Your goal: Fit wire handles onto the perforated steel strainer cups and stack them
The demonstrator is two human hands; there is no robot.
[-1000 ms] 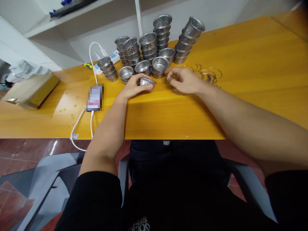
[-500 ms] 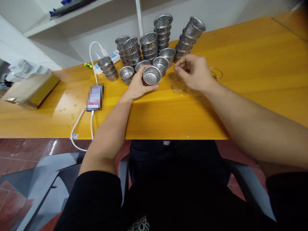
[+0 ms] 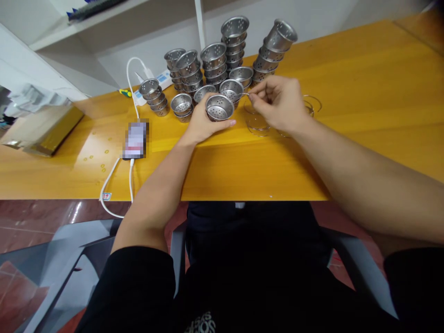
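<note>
My left hand (image 3: 205, 124) is wrapped round a perforated metal cup (image 3: 219, 109), its open mouth tilted toward me. The thumb lies along the cup's near side. To the right, my right hand (image 3: 277, 99) pinches a thin metal wire (image 3: 244, 94) between thumb and fingertips. The wire's tip points left, above the rim of another perforated cup (image 3: 231, 89) behind the held one. Most of the wire is hidden by the fingers. Several wire rings (image 3: 258, 128) lie on the table beneath and beside my right hand.
Stacks of perforated cups (image 3: 214, 58) stand behind my hands; a leaning stack (image 3: 274, 48) is at the back right. A phone (image 3: 136, 141) with a white cable (image 3: 110, 178) lies on the left. Beyond are a power strip (image 3: 163, 79) and a cardboard box (image 3: 45, 127) on the wooden table (image 3: 236, 171).
The wire's tip now shows to the left of my right fingertips. My left thumb and the held cup have shifted slightly right. The view has moved a little.
</note>
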